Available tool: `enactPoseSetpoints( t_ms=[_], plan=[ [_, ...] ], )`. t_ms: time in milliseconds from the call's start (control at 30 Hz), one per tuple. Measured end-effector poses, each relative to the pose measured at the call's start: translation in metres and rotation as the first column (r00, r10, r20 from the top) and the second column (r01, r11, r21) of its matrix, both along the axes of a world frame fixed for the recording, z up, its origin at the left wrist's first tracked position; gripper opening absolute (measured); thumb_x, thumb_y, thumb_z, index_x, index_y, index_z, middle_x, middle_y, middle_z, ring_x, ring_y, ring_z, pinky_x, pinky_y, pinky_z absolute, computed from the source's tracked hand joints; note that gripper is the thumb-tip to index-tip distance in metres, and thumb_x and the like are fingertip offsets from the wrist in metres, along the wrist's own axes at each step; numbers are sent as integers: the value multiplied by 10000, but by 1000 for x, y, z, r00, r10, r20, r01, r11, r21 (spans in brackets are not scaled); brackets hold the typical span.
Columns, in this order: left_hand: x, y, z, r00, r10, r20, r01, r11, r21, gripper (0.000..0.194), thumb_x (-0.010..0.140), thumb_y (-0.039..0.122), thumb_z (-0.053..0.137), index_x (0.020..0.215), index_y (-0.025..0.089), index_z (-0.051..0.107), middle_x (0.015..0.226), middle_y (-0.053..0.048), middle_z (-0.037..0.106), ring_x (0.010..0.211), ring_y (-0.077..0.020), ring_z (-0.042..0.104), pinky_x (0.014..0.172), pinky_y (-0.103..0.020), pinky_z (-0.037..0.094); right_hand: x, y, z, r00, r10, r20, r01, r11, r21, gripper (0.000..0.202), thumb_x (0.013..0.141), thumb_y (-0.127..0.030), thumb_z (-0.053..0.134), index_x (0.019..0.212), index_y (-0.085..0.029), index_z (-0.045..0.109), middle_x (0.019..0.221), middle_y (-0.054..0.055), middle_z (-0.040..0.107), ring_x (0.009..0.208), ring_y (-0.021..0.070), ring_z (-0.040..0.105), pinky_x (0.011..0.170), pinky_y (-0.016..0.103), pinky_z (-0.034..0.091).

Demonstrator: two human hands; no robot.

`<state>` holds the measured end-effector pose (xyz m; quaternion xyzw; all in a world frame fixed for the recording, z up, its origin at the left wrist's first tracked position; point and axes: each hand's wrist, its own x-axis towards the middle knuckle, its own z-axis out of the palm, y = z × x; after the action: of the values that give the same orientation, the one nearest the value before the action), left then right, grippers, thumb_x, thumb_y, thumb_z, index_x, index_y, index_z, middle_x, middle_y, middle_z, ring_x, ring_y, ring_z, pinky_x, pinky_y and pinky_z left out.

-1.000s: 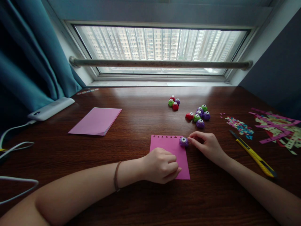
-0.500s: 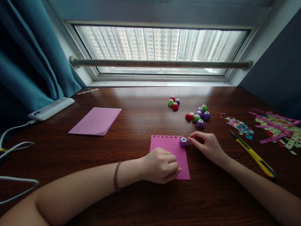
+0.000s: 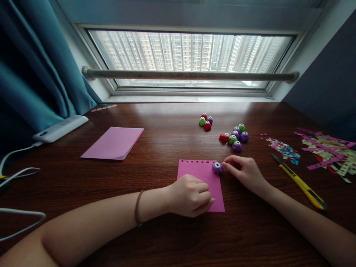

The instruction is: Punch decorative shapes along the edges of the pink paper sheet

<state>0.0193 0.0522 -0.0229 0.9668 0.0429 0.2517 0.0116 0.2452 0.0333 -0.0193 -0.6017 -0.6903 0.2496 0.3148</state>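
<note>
A bright pink sheet of paper (image 3: 198, 169) lies in front of me, with a row of small punched shapes along its top edge. My left hand (image 3: 191, 196) is curled closed and rests on the sheet, holding it down; the inner side of its fingers is hidden. At the sheet's upper right corner sits a purple craft punch (image 3: 217, 168) with a black star on its white top. The thumb and forefinger of my right hand (image 3: 246, 172) are pinched together at the right side of this punch.
More red, green and purple punches (image 3: 233, 139) stand beyond the sheet. To the right are a yellow utility knife (image 3: 303, 185), confetti (image 3: 285, 149) and paper strips (image 3: 330, 152). Leftward lie stacked pink paper (image 3: 112, 144) and a white device (image 3: 61, 128) with a cable.
</note>
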Motion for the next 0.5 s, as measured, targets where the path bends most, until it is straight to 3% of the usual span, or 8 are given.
enactPoseSetpoints(
  t_ms=[500],
  plan=[
    [0,0,0,1000,5,7,-5,1000,-10,290,858,209,455,571,168,443,532,27,475,456,-91,438,438,-253,293,0,0,0,1000,-2,3,2,1000,6,187,822,-332,552,766,-182,647,671,-27,614,587,99,501,555,218,360]
  ],
)
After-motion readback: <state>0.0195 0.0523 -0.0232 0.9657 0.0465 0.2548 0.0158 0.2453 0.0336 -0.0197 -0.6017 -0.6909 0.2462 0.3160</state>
